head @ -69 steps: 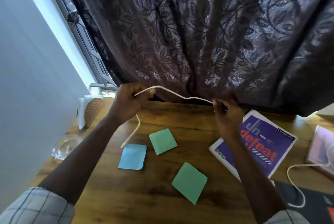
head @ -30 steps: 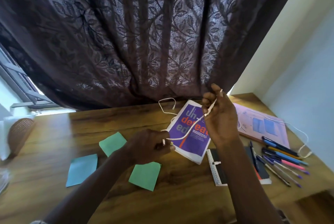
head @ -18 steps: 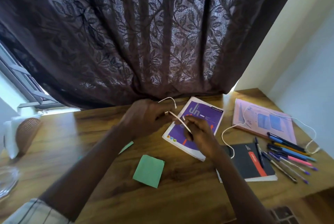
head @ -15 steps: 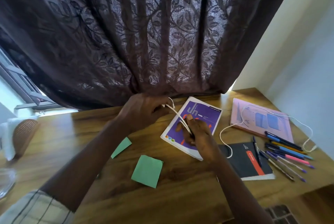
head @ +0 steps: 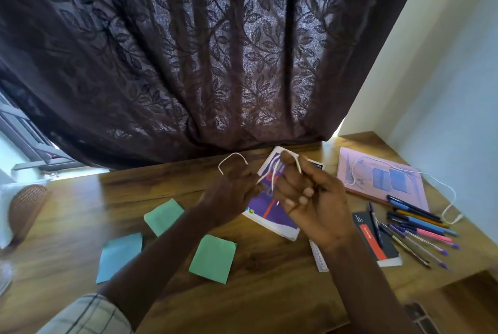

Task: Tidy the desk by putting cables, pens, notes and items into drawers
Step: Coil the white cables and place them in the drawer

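Both hands are raised above the wooden desk [head: 269,293], gathering a white cable [head: 232,155] into loops. My left hand [head: 229,193] grips one end of the bundle, with a loop standing up above its knuckles. My right hand [head: 310,199], palm toward me, pinches the strands between thumb and fingers. The cable's far part [head: 442,185] trails over a pink book [head: 404,185] to the right edge. Two green notes [head: 213,258] [head: 163,215] and a blue note [head: 118,255] lie on the desk. Several pens [head: 420,226] lie at the right.
A purple magazine [head: 272,215] lies under my hands. A black notebook [head: 377,242] with a red stripe sits beside the pens. A dark patterned curtain [head: 215,64] hangs behind the desk. A brown woven object [head: 25,207] stands at the left edge.
The long cable, held stretched between both hands earlier, is now folded into short loops between them. My right hand has turned palm up and risen slightly.
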